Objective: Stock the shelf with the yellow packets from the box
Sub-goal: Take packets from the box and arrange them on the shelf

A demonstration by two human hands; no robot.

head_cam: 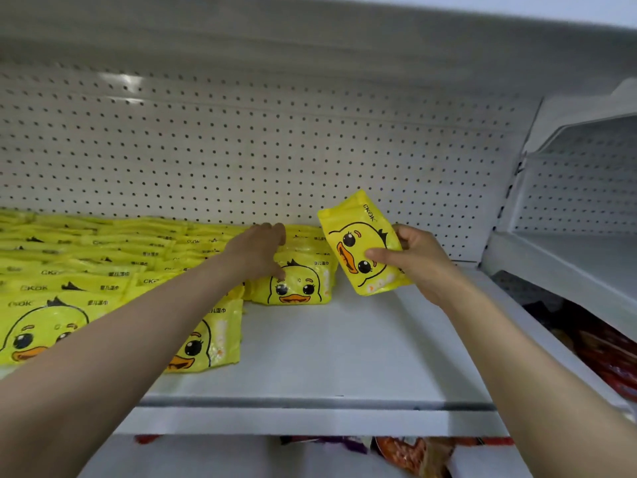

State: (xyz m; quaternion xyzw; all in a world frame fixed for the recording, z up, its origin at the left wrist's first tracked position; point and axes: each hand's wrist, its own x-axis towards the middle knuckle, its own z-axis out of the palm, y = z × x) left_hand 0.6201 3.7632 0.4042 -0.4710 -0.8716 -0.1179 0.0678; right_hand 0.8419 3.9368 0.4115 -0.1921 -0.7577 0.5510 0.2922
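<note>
Yellow packets (296, 284) printed with black-eyed, orange-billed ducks, white dotted pegboard (241, 150), white shelf (327, 346), seemingly red packs (606, 353) below

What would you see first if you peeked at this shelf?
Bright yellow duck packets fill the left side of the white shelf. The right hand holds one more packet tilted in the air, while the left hand rests on the packet stack in the middle.

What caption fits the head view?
Right hand holds a yellow packet beside the stack under the left hand.
</note>
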